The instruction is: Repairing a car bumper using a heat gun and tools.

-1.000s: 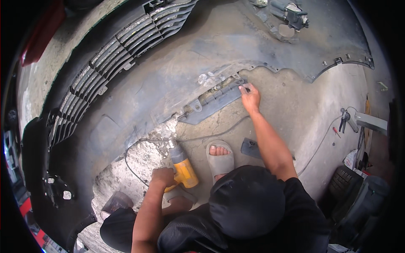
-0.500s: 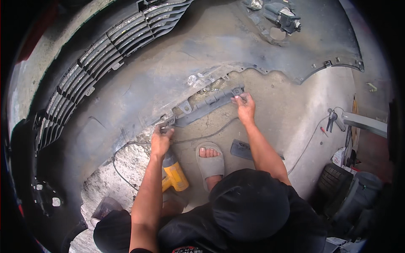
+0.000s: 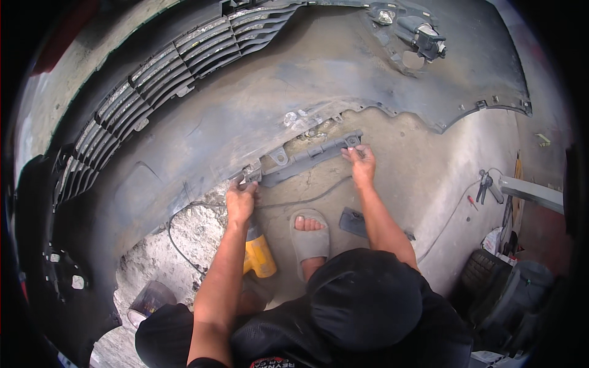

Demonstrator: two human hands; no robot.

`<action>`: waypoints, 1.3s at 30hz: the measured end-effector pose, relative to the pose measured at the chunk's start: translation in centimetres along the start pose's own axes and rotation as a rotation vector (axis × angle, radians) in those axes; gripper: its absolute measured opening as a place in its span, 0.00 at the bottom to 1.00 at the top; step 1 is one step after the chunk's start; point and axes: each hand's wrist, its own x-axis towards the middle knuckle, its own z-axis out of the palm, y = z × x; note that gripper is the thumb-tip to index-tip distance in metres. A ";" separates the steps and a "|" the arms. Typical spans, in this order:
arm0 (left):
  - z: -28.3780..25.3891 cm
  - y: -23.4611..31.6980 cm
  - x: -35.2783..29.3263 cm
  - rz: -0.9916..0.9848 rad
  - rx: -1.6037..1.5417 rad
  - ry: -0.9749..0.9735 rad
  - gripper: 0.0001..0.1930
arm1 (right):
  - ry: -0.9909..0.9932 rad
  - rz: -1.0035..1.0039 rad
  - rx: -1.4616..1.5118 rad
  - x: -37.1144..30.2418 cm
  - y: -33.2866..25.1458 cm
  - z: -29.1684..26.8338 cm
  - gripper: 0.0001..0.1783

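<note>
A large grey car bumper cover [image 3: 245, 98] lies inner side up across the far half of the view. A narrow dark plastic bracket strip [image 3: 310, 158] spans my two hands along the bumper's near edge. At its right end, the thumb and fingers of my right hand [image 3: 362, 165] pinch it by a small tab. My left hand [image 3: 241, 201] is closed at the left end, next to a metal-looking clip [image 3: 252, 172] on the bumper edge. Its fingertips are partly hidden. Below that hand lies a yellow gun-shaped power tool [image 3: 260, 254], its front half covered by my forearm.
A slatted grille [image 3: 165, 80] and a lamp unit [image 3: 423, 40] sit on the bumper. A dark cable [image 3: 307, 197] crosses the floor under my hands. A flat dark plastic piece [image 3: 353, 222] rests by my right forearm; pliers [image 3: 485, 186] and a can [image 3: 151, 300] stand off aside.
The whole view has shifted slightly, so the bumper appears lower and further right. My left hand has turned a little, its fingers closing in at the clip. The right hand keeps its pinch.
</note>
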 end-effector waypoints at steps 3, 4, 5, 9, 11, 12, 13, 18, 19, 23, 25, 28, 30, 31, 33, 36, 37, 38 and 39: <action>-0.1 0.5 -0.3 -0.053 -0.018 0.003 0.32 | -0.006 0.012 0.033 0.2 -0.1 0.1 0.08; 0.6 0.8 -0.6 -0.084 -0.047 0.011 0.31 | 0.016 0.014 0.050 0.3 -0.2 -0.2 0.08; 1.0 1.0 -0.9 -0.114 -0.075 0.023 0.30 | 0.005 0.020 0.054 0.4 -0.2 -0.3 0.08; 1.8 0.8 -1.5 -0.138 -0.180 0.048 0.28 | 0.039 0.054 0.063 0.3 -0.8 0.0 0.10; 2.4 1.4 -2.0 -0.165 -0.199 0.037 0.25 | 0.065 0.050 0.110 0.3 -1.0 -0.7 0.11; 2.8 1.7 -2.3 -0.203 -0.243 0.036 0.24 | 0.064 0.050 0.108 0.4 -1.0 -1.0 0.11; 3.0 1.9 -2.5 -0.239 -0.286 0.039 0.23 | 0.056 0.058 0.141 0.4 -1.1 -1.2 0.12; 3.3 0.6 -1.9 -0.232 -0.243 -0.016 0.23 | -0.026 0.096 0.165 0.2 -1.2 -0.8 0.21; 3.5 0.5 -1.8 -0.217 -0.190 -0.053 0.24 | 0.006 0.115 0.078 0.1 -1.4 -0.2 0.22; 3.8 0.6 -1.7 -0.207 -0.157 -0.048 0.27 | 0.035 0.165 -0.118 0.8 -0.9 1.1 0.25; 3.6 0.7 -1.7 -0.206 -0.214 0.023 0.28 | 0.062 0.162 -0.158 1.3 -0.9 1.5 0.24; 3.6 0.7 -0.4 -0.185 -0.235 0.047 0.31 | 0.095 0.220 -0.227 2.5 -1.5 2.3 0.24; 3.7 0.8 0.5 -0.196 -0.262 0.042 0.32 | 0.102 0.278 -0.258 3.2 -2.2 2.5 0.26; 3.8 0.8 1.0 -0.208 -0.286 0.032 0.33 | 0.070 0.320 -0.302 3.5 -2.5 2.6 0.26; 3.7 0.3 2.0 -0.221 -0.338 0.053 0.33 | 0.036 0.361 -0.347 4.0 -2.9 3.0 0.27; 4.5 -0.4 2.0 -0.225 -0.407 0.068 0.33 | -0.024 0.363 -0.391 4.6 -2.8 2.4 0.28; 4.5 -0.4 1.9 -0.202 -0.421 0.074 0.33 | -0.029 0.366 -0.394 4.6 -3.2 2.7 0.29; 4.4 -0.5 1.7 -0.201 -0.421 0.078 0.33 | -0.035 0.369 -0.396 4.5 -3.6 2.9 0.29; 4.2 -0.7 1.5 -0.211 -0.442 0.090 0.32 | -0.039 0.371 -0.394 4.5 -4.0 3.1 0.29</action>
